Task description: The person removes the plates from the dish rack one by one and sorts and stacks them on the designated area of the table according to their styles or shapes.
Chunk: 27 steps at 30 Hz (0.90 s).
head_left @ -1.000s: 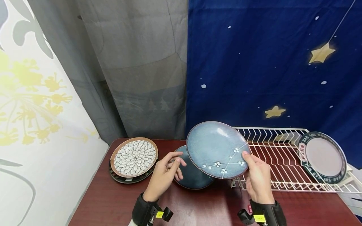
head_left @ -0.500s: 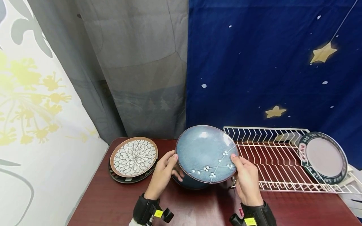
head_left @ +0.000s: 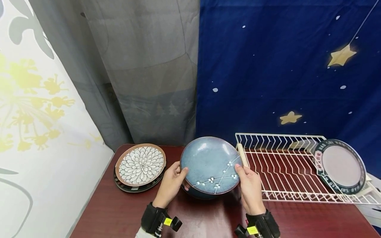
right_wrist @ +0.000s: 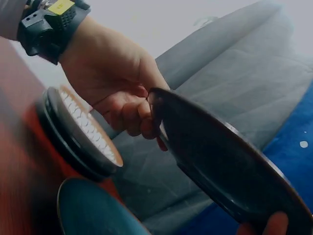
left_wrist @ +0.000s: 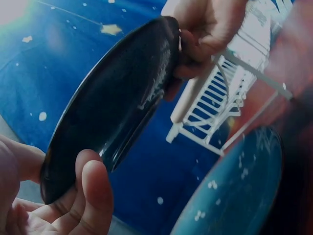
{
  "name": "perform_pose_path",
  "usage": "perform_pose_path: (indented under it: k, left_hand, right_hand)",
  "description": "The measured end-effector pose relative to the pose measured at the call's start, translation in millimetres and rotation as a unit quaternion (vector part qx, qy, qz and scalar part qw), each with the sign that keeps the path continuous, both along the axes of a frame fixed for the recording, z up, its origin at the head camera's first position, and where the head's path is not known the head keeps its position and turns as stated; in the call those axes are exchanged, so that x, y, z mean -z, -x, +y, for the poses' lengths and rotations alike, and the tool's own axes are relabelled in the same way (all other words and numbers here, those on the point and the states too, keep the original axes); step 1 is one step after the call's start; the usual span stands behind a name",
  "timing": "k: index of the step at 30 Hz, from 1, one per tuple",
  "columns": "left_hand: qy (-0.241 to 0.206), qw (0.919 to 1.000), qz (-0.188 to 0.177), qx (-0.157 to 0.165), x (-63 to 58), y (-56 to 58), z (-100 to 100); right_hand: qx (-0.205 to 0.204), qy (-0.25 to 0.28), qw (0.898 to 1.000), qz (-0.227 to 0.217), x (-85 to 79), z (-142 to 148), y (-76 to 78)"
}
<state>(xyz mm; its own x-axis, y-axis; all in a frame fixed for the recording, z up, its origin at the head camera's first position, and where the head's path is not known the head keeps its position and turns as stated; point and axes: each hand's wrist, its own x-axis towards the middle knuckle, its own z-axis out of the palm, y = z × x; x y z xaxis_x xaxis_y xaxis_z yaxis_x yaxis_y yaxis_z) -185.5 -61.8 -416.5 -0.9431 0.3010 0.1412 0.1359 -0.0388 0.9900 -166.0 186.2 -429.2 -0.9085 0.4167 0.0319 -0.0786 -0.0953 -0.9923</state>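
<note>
A blue plate [head_left: 205, 162] with white blossom sprigs is held up between both hands. My left hand [head_left: 170, 183] grips its left rim, thumb on top and fingers beneath. On the opposite rim, my right hand [head_left: 251, 190] pinches the plate the same way. In the left wrist view the dark underside [left_wrist: 115, 93] shows, with fingers curled under it. Below, apart from the held plate, a second blue plate [left_wrist: 234, 191] with white blossoms lies on the table; the head view shows only its front edge.
On the left, a white petal-patterned plate [head_left: 141, 165] with a brown rim sits on a dark plate [head_left: 134, 189]. A white wire dish rack [head_left: 285, 172] stands at the right, holding a green-rimmed plate [head_left: 340, 167] at its far end. The table [head_left: 125, 215] is reddish brown.
The held plate has moved left and slightly down, over the lower blue plate. My left hand, loose beside it earlier, has taken its left rim; my right hand kept its hold.
</note>
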Motion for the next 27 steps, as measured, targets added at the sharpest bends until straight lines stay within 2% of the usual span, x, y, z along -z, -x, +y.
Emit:
perform_pose_path:
  k: [6,14,19,21,27]
  left_hand:
    - [0.025,0.9997,0.004,-0.001,6.8,2.8,-5.3]
    - [0.033,0.9993,-0.010,-0.016,11.3,6.2,-8.9]
    - [0.067,0.9975,-0.015,-0.019,17.2,8.5,-9.1]
    - [0.084,0.9961,-0.015,-0.020,22.7,10.5,-9.6]
    - [0.120,0.9916,-0.020,-0.043,55.7,25.5,-13.5]
  right_hand:
    - [0.032,-0.071,0.997,-0.007,7.0,-6.7,1.1]
    - [0.021,-0.158,0.987,-0.014,17.5,-10.8,3.1]
    - [0.022,-0.207,0.978,0.003,30.7,-9.7,6.4]
    - [0.033,-0.241,0.970,0.011,36.4,-9.4,7.5]
    - [0.054,-0.323,0.945,0.012,50.1,-10.1,10.4]
